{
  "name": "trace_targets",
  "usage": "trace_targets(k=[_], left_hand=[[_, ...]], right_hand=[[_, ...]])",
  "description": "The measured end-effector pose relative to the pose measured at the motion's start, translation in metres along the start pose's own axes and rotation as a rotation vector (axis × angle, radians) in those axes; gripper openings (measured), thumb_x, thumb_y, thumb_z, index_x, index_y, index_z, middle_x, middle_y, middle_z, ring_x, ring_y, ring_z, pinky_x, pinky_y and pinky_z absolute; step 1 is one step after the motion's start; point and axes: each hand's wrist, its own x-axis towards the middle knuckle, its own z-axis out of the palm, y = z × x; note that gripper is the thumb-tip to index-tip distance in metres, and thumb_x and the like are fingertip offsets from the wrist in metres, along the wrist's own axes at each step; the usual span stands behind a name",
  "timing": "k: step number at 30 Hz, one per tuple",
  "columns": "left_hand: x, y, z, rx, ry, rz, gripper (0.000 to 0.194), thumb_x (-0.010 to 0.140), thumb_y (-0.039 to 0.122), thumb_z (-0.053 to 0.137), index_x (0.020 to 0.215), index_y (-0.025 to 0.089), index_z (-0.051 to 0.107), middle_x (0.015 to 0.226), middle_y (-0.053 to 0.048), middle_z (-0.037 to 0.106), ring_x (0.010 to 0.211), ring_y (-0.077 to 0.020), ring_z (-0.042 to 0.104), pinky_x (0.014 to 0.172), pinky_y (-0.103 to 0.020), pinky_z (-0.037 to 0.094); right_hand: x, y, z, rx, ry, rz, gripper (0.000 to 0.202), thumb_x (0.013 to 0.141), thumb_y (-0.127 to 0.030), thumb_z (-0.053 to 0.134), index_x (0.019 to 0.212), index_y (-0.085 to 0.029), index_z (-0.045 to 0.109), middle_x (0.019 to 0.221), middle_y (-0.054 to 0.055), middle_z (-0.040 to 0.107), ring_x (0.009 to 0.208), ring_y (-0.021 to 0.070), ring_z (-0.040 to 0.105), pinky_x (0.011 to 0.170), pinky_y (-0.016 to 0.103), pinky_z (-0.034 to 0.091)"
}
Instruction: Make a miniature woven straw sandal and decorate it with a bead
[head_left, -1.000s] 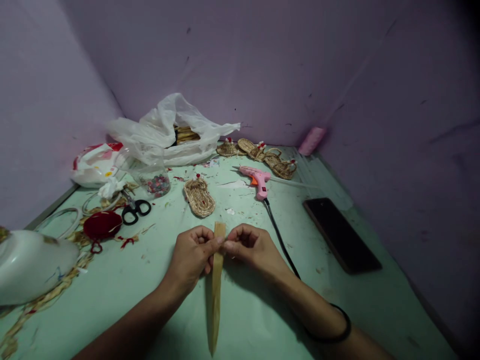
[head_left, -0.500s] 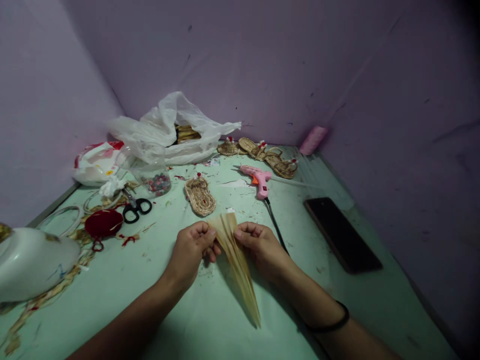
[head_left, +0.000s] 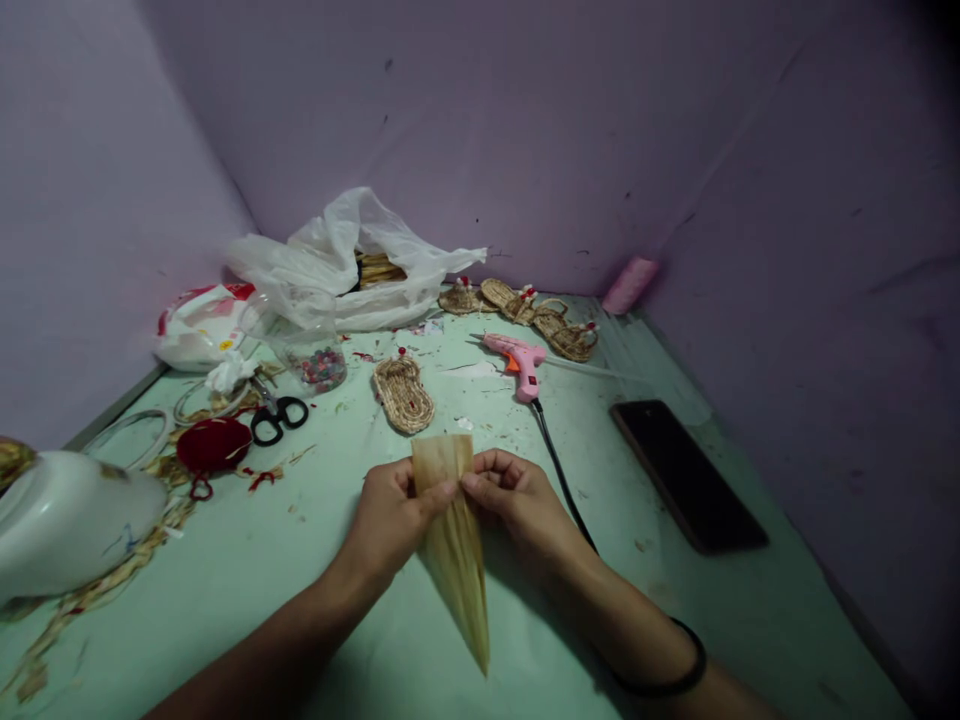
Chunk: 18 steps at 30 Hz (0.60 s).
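Note:
A dried corn husk (head_left: 456, 560), pale yellow and tapering to a point toward me, is stretched between both hands over the table. My left hand (head_left: 394, 515) pinches its left side, with the thumb lying across the front. My right hand (head_left: 517, 500) grips the right edge between thumb and fingers. The husk's wide, straight end points away from me. Just beyond it lies a small woven slipper sole (head_left: 405, 395) with a red bead at its tip. A pink glue gun (head_left: 517, 362) rests on its side farther right, its black cord running toward my right forearm.
Several woven slippers (head_left: 551, 318) lie at the back near a white plastic bag (head_left: 300, 265). Left are black-handled scissors (head_left: 279, 420), red yarn (head_left: 214, 445), a bead cup (head_left: 322, 368) and a white container (head_left: 75, 520). A phone (head_left: 688, 475) lies right; a pink roll (head_left: 630, 286) stands behind.
The husk has been spread flatter and its pointed end has swung left. My left thumb has moved inward across the husk, closer to my right hand.

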Motion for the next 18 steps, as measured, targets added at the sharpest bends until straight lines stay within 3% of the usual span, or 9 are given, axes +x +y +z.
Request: trace_targets(k=[2, 6, 11, 18], left_hand=[[0.0015, -0.0036, 0.0002, -0.04, 0.05, -0.029, 0.026, 0.057, 0.029, 0.072, 0.071, 0.01, 0.063, 0.06, -0.003, 0.064, 0.054, -0.0152, 0.056, 0.054, -0.026, 0.044], [0.0058, -0.0083, -0.0019, -0.129, -0.003, -0.05, 0.024, 0.059, 0.029, 0.07, 0.072, 0.011, 0.062, 0.056, -0.001, 0.062, 0.049, -0.0145, 0.055, 0.054, -0.028, 0.045], [0.0068, -0.0074, -0.0027, 0.014, 0.041, 0.015, 0.019, 0.054, 0.026, 0.07, 0.059, 0.011, 0.059, 0.05, 0.001, 0.056, 0.045, -0.0103, 0.047, 0.044, -0.022, 0.036], [0.0033, -0.0006, 0.0005, 0.169, 0.064, 0.003, 0.023, 0.051, 0.03, 0.071, 0.06, 0.01, 0.064, 0.054, -0.003, 0.062, 0.051, -0.015, 0.054, 0.048, -0.024, 0.041]], right_hand=[[-0.0003, -0.0007, -0.0002, 0.018, -0.009, 0.013, 0.033, 0.051, -0.03, 0.081, 0.065, -0.014, 0.056, 0.049, -0.004, 0.054, 0.043, 0.0058, 0.045, 0.046, 0.02, 0.035], [-0.0004, -0.003, 0.0002, 0.014, -0.029, 0.046, 0.039, 0.051, -0.036, 0.081, 0.072, -0.015, 0.055, 0.056, -0.003, 0.057, 0.048, 0.0099, 0.052, 0.048, 0.024, 0.043], [-0.0015, -0.0054, 0.0028, -0.207, -0.083, 0.033, 0.049, 0.041, -0.03, 0.085, 0.076, -0.015, 0.054, 0.058, -0.002, 0.058, 0.05, 0.0099, 0.052, 0.049, 0.024, 0.042], [-0.0064, -0.007, 0.0074, -0.322, -0.268, -0.111, 0.05, 0.046, -0.017, 0.079, 0.092, -0.017, 0.06, 0.091, 0.005, 0.066, 0.084, 0.0208, 0.059, 0.071, 0.031, 0.047]])
